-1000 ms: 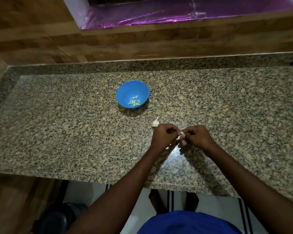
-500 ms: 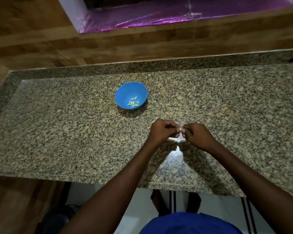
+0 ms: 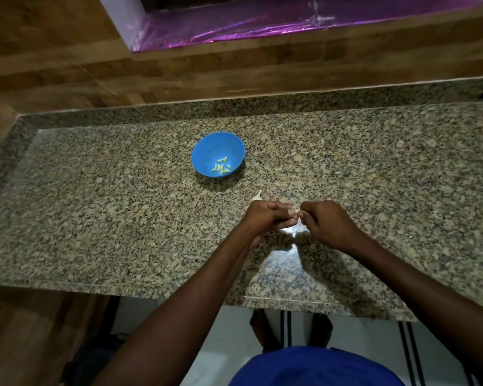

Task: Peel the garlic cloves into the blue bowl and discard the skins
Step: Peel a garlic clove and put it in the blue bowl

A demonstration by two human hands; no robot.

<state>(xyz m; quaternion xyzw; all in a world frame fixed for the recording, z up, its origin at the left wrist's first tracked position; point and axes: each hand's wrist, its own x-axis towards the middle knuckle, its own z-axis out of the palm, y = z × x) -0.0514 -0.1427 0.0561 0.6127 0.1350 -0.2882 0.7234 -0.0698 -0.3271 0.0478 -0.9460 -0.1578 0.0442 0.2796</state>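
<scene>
A blue bowl [image 3: 207, 146] stands on the granite counter with several peeled garlic cloves [image 3: 221, 166] lying in its bottom. Nearer to me, my left hand [image 3: 265, 218] and my right hand [image 3: 326, 221] meet fingertip to fingertip and pinch a small garlic clove [image 3: 297, 215] between them; only a pale sliver of it shows. Just beyond my left hand, the white tip of a garlic piece [image 3: 258, 195] pokes out on the counter, mostly hidden by my knuckles.
The speckled granite counter [image 3: 109, 218] runs left to right, its front edge close to my body. A wooden wall [image 3: 234, 71] and a purple-lined ledge [image 3: 262, 26] rise behind it. Floor and my feet show below the edge.
My hands stay joined on the clove with small finger shifts. The white garlic piece behind my left hand, hidden half a second ago, shows its tip again.
</scene>
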